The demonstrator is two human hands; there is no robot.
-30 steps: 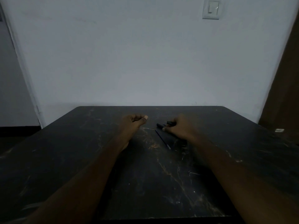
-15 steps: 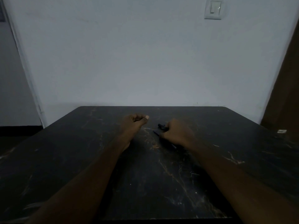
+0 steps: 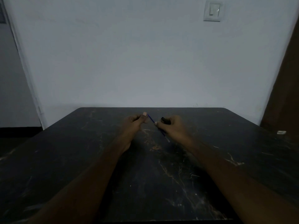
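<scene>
A thin blue rod, like a pen refill, runs slantwise between my two hands above the dark marble table. My right hand pinches it near its middle, and its lower end sticks out below the hand. The same hand also holds a short black tube, seemingly a pen barrel, under its curled fingers. My left hand has curled fingers, with its thumb tip at the rod's upper end; whether it grips the rod is unclear.
A pale wall with a light switch rises behind the table's far edge. A brown door or panel stands at the right. A small white object lies near the table's right edge.
My right hand has lifted the thin rod off the table and tilted it up toward my left hand. My left hand has barely moved.
</scene>
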